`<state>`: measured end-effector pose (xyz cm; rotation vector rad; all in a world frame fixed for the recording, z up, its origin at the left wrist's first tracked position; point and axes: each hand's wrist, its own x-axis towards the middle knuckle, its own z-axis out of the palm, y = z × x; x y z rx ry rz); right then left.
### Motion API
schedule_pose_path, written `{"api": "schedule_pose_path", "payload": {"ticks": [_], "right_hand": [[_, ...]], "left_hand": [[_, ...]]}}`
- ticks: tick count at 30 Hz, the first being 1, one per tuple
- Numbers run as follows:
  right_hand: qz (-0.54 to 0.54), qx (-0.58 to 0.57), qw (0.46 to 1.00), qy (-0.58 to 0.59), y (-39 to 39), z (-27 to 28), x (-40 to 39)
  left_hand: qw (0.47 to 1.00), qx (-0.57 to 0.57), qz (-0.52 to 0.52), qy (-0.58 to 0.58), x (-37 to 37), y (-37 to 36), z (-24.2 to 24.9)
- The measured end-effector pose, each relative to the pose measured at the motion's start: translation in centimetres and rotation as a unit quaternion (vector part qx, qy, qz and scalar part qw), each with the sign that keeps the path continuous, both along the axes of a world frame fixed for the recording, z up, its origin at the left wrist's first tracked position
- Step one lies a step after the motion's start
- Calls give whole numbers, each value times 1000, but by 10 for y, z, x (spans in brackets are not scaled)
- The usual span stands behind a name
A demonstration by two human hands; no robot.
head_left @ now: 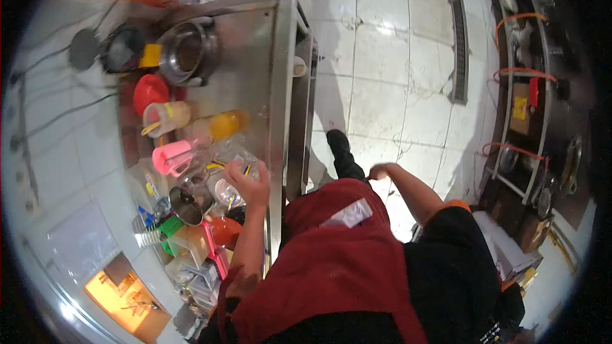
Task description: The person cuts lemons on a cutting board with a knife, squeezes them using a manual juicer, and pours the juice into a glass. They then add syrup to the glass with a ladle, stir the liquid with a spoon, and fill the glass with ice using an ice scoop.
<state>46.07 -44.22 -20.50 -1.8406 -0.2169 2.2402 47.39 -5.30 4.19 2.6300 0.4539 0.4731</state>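
My left hand point(250, 185) is raised over the edge of the steel counter point(245, 89), its fingers apart and nothing held in them. Beside and behind its fingertips are clear plastic containers point(231, 192), some with yellow-and-dark markings. A pink jug point(173, 157) and a steel cup point(190, 205) stand a little farther left. My right hand point(380, 171) hangs at the right side of my red apron point(331, 261), over the floor. Its fingers are curled in, and no object shows in them.
Along the counter's back are a steel pot point(185, 54), a red bowl point(152, 93) and a tub point(167, 118) with pale contents. Below my left forearm sit crowded containers and a green basket point(169, 229). A shelf rack point(519, 89) lines the right; a drain grate point(458, 48) crosses the tiled floor.
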Motion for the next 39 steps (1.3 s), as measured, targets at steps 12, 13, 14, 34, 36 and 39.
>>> {"api": "schedule_pose_path", "payload": {"ticks": [12, 13, 14, 34, 36, 39], "right_hand": [[-395, 351, 847, 51, 171, -118, 224], [-421, 387, 817, 79, 186, -118, 229], [-437, 415, 794, 77, 203, -122, 231], [-335, 514, 769, -179, 490, -122, -7], [-375, 485, 768, -183, 502, -115, 14], [-519, 440, 686, -258, 507, -97, 116]], "left_hand": [[954, 96, -219, 179, -57, 25, -64], [950, 103, -206, 211, -59, 27, -56], [949, 109, -196, 223, -57, 28, -54], [930, 140, -155, 304, -61, 11, -58], [932, 140, -163, 294, -57, 15, -63], [932, 137, -169, 291, -56, 18, -65]]}}
